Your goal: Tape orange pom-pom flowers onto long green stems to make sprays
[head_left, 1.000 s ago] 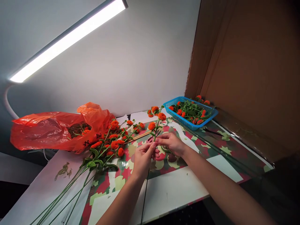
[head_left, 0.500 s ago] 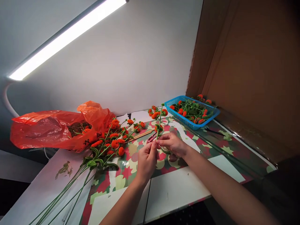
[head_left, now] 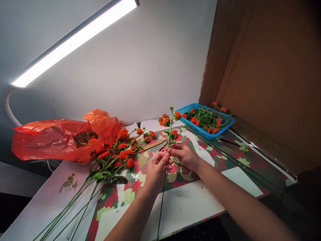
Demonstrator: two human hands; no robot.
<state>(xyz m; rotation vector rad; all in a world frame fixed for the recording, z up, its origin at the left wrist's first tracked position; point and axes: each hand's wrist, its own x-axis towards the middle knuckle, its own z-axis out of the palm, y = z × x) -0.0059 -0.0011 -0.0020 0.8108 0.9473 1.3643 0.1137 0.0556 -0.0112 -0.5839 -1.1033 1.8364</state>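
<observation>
Patterned sheeting (head_left: 137, 184) underlies a flowered stem (head_left: 170, 129) above left grip (head_left: 156, 166) and right grip (head_left: 186, 156).

Pinching an orange-flowered sprig (head_left: 170, 131) upright by its stem, with left hand (head_left: 157, 167) lower and right hand (head_left: 185, 155) just above! Straight below, over the patterned counter (head_left: 173, 175), a thin dark rod (head_left: 162, 201). Out left, beside an open red-orange bag (head_left: 55, 137), a whole bunch of long-stemmed flowers (head_left: 122, 155)! Back right, heaped with blooms and greenery, a blue basket (head_left: 193, 130), near brown cardboard (head_left: 263, 67). Behind the hands, wooden sticks (head_left: 151, 145). And up top, glowing bright white, a slanted lamp (head_left: 75, 43)!
</observation>
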